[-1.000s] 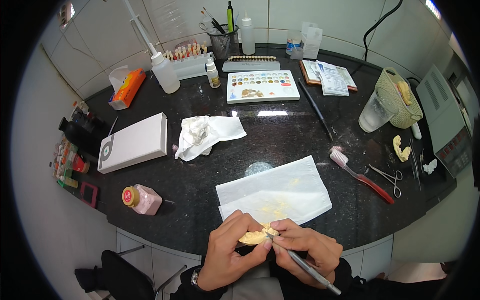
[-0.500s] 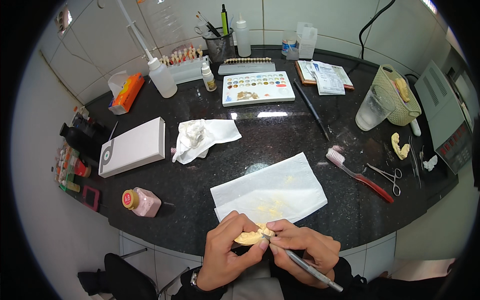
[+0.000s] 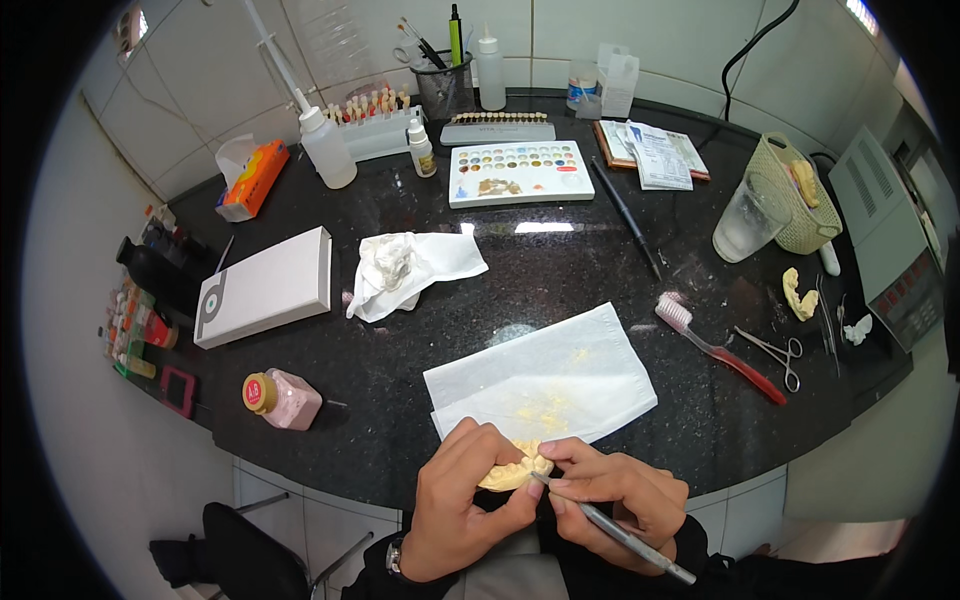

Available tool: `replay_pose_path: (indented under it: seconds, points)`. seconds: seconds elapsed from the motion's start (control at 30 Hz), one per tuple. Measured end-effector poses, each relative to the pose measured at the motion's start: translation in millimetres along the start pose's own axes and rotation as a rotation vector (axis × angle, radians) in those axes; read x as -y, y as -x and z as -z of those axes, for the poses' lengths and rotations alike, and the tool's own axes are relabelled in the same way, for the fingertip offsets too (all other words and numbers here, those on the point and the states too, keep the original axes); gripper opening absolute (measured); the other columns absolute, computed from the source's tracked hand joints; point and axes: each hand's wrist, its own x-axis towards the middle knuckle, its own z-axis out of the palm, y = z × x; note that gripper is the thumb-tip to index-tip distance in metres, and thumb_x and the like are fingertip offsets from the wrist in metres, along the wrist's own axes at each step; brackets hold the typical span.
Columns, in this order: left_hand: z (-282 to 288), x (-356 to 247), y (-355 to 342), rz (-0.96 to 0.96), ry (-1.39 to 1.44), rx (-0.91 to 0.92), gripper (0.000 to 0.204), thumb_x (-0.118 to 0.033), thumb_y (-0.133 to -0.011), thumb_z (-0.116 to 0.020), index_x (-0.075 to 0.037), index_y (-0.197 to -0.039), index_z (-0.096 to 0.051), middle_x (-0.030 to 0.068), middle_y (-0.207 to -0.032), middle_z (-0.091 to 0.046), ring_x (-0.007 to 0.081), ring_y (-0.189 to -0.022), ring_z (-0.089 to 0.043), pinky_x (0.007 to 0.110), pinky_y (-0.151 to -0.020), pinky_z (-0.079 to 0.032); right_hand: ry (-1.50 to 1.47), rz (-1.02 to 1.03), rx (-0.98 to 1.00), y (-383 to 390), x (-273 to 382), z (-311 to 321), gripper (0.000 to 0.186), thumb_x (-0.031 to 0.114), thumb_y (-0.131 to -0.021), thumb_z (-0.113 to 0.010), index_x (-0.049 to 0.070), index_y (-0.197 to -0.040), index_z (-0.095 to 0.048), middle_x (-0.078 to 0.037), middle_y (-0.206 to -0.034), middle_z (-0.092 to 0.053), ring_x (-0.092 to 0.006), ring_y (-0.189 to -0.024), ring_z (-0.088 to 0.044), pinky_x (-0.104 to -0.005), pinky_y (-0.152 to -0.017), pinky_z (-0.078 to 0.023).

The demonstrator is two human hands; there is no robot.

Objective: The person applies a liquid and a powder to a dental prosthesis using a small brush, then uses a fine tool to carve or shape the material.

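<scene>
Black speckled stone makes up the surface before me, with a pale tiled wall behind it. At its near edge, my left grip is closed around a yellowish dental cast, fingers over the far side and thumb along the near side. My right grip pinches a grey metal tool like a pen, its handle slanting down toward my right and its tip at the cast, just beside my left thumb; a right fingertip also rests on the cast. A watch circles my left wrist. Just beyond my knuckles lies a folded white sheet, dusted with yellow crumbs. Off to its right I have a red-handled toothbrush, a scissor-handled clamp and, farther over, a curved yellowish piece. To the left stands a pink jar with a gold lid, and past it a white box lies near a crumpled tissue. Farther out sit a white palette with rows of colours, a dark pen-shaped tool, a clear cup against a woven basket, an orange tissue pack and a mesh holder of brushes and pens.
</scene>
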Motion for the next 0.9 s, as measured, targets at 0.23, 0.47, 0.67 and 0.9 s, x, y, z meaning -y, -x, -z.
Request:
replay_pose_path:
  seconds: [0.23,0.47,0.67,0.9]
  points:
    - [-2.6,0.9,0.2,-0.056,-0.056,0.000,0.021,-0.010,-0.070,-0.071,0.001,-0.080,-0.056,0.0095,-0.071,-0.053,0.0237,-0.066,-0.049,0.033,-0.057,-0.040,0.136,0.041,0.063,-1.8,3.7,2.0,0.024,-0.002,-0.067,-0.076,-0.001,-0.088,-0.065,-0.020,-0.091,-0.068,-0.0233,-0.075,-0.071,-0.0263,-0.062,-0.057]
    - [0.1,0.6,0.5,-0.052,-0.057,-0.005,0.021,-0.009,-0.069,-0.071,0.001,-0.080,-0.056,0.0098,-0.071,-0.053,0.0242,-0.065,-0.049,0.033,-0.056,-0.040,0.160,0.064,0.021,-1.9,1.7,-5.7,0.024,-0.004,-0.067,-0.076,-0.001,-0.088,-0.066,-0.021,-0.090,-0.068,-0.0227,-0.075,-0.071,-0.0252,-0.062,-0.057]
    - [-1.4,0.3,0.5,-0.057,-0.053,0.004,0.020,-0.008,-0.068,-0.071,0.001,-0.080,-0.057,0.0098,-0.072,-0.054,0.0241,-0.064,-0.048,0.033,-0.055,-0.039,0.089,0.077,0.013,2.8,-2.7,-3.3,0.022,-0.004,-0.067,-0.076,-0.002,-0.087,-0.066,-0.016,-0.084,-0.068,-0.0243,-0.079,-0.070,-0.0276,-0.061,-0.058]
    - [-3.6,1.4,2.0,-0.110,-0.137,-0.025,0.022,-0.007,-0.067,-0.071,0.000,-0.082,-0.057,0.0099,-0.073,-0.054,0.0254,-0.065,-0.049,0.034,-0.056,-0.041,0.186,0.083,0.075,0.1,2.4,-1.5,0.023,-0.003,-0.068,-0.076,-0.003,-0.089,-0.066,-0.016,-0.084,-0.068,-0.0250,-0.081,-0.070,-0.0268,-0.062,-0.057]
